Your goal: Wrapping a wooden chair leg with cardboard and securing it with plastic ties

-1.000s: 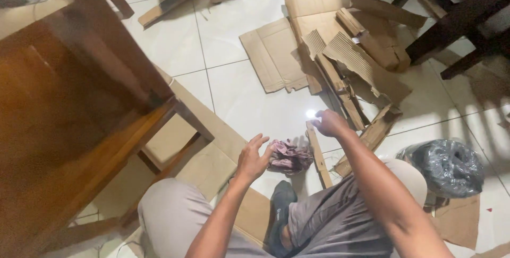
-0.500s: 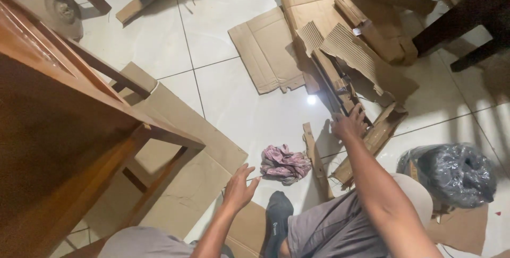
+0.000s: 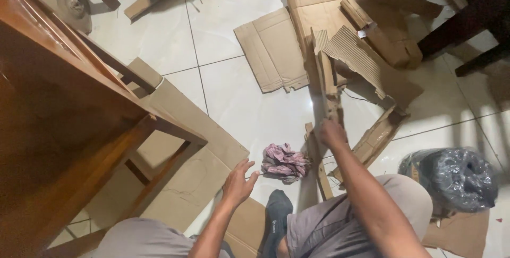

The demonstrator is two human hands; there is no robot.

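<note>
My right hand (image 3: 332, 132) grips the near end of a long, narrow cardboard strip (image 3: 323, 75) and holds it raised off the floor, pointing away from me toward the cardboard pile (image 3: 350, 29). My left hand (image 3: 238, 182) hovers open, fingers spread, over the edge of a flat cardboard sheet (image 3: 196, 146), just left of a crumpled pink cloth (image 3: 284, 161). Another cardboard strip (image 3: 317, 162) lies on the tiles beside the cloth. My knees and a dark sock (image 3: 275, 221) show at the bottom.
A wooden table (image 3: 58, 109) fills the left side, its legs standing on the flat cardboard. A bundle in dark plastic wrap (image 3: 451, 175) sits at the right. Dark chair legs (image 3: 462, 19) stand at top right. White floor tiles (image 3: 249, 104) lie between.
My right hand has closed on a long cardboard strip from the pile and drawn it toward me. My left hand has drawn back from the pink cloth and stays open.
</note>
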